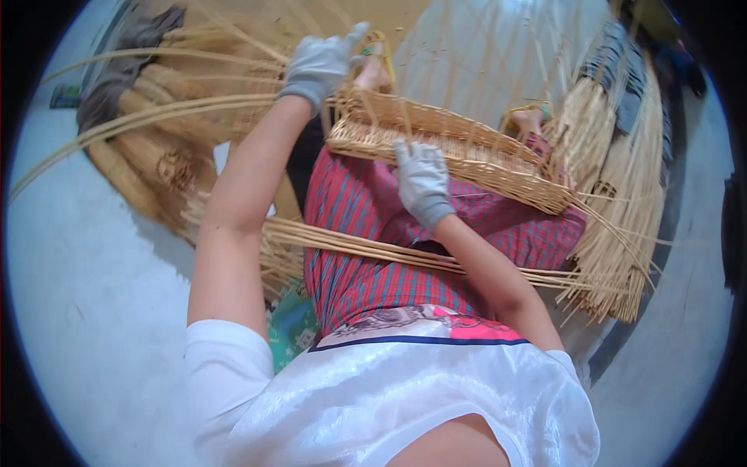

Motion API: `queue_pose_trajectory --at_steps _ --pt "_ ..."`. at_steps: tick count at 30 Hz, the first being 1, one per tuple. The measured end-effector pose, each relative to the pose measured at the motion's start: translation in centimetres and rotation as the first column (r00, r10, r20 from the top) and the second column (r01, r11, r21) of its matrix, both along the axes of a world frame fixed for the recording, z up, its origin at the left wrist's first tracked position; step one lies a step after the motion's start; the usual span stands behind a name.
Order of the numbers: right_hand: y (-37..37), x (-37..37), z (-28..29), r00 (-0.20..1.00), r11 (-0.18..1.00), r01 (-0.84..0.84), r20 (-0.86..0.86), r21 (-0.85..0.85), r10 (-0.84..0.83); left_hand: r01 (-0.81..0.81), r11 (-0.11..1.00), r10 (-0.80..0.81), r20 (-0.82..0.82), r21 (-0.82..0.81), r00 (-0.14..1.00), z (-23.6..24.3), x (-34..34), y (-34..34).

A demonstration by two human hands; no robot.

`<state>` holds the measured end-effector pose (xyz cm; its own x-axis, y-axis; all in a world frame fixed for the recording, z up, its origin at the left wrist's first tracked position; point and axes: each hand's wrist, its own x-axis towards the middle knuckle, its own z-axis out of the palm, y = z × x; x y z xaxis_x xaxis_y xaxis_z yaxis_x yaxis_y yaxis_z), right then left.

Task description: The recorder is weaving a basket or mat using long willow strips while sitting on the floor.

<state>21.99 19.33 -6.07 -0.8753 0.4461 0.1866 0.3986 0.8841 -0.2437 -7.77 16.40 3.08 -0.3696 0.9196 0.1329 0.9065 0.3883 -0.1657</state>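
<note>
A long, narrow wicker basket (498, 173) rests across my lap, with upright stakes rising from its far side. My right hand (422, 183), in a pale grey glove, grips its near rim toward the left end, fingertips at a stake. Beyond the basket's left end is my left hand (319, 68), also gloved. One of its fingers points out and the others are curled. Long wicker rods (148, 118) sweep in from the left and meet or pass behind this hand; what the curled fingers hold is hidden.
Loose rods (366, 249) lie across my lap over the checked cloth (350, 284). Bundles of pale rods lie to the right (622, 202) and left (163, 86), partly under dark cloth. My sandalled feet (373, 74) rest beyond the basket. A green patterned cloth (292, 327) shows beside me.
</note>
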Motion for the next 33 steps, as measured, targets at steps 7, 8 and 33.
queue_pose_trajectory --at_steps 7,8,33 --pt "-4.0 5.6 6.4 0.838 0.670 -0.458 -0.032 -0.584 0.545 0.063 0.996 -0.076 0.251 0.059 0.965 1.2 6.0 2.5" --pt "-4.4 6.3 6.6 0.829 0.658 -0.473 -0.043 -0.586 0.557 0.065 0.995 -0.087 0.308 0.081 0.947 1.0 7.0 2.0" --pt "2.6 10.9 13.4 0.843 0.994 0.039 -0.531 -0.101 -0.087 -0.318 0.860 0.023 0.592 0.399 0.805 -0.2 12.3 -21.2"
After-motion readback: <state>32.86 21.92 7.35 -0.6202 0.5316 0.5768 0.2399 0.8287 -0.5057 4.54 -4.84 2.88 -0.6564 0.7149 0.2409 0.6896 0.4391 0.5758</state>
